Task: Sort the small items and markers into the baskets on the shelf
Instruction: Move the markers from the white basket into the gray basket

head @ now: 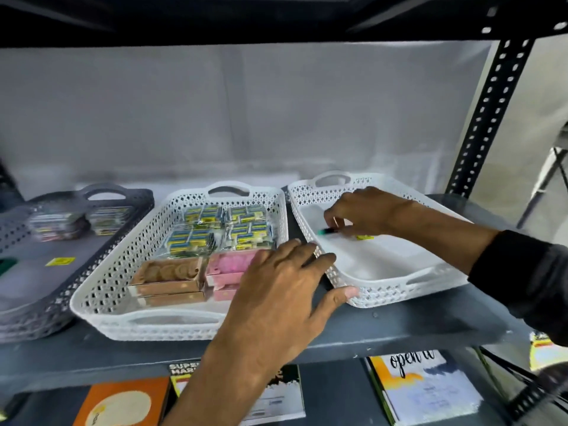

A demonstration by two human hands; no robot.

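Three perforated baskets stand side by side on a dark shelf [399, 327]. My right hand [365, 212] reaches into the right white basket [396, 295] and pinches a green-tipped marker [328, 231] just above its floor. My left hand [285, 290] lies flat with fingers spread over the near right corner of the middle white basket [123, 321], its fingertips touching the right basket's rim. The middle basket holds yellow-blue packets [212, 229], brown boxes [167, 279] and pink boxes [229, 262], partly hidden by my left hand.
A grey basket [46, 315] at the left holds wrapped packets [58, 224] and a yellow sticker. A perforated black upright [491, 106] frames the shelf's right side. Books and cards [427, 388] lie on the lower shelf. A white back wall closes the shelf.
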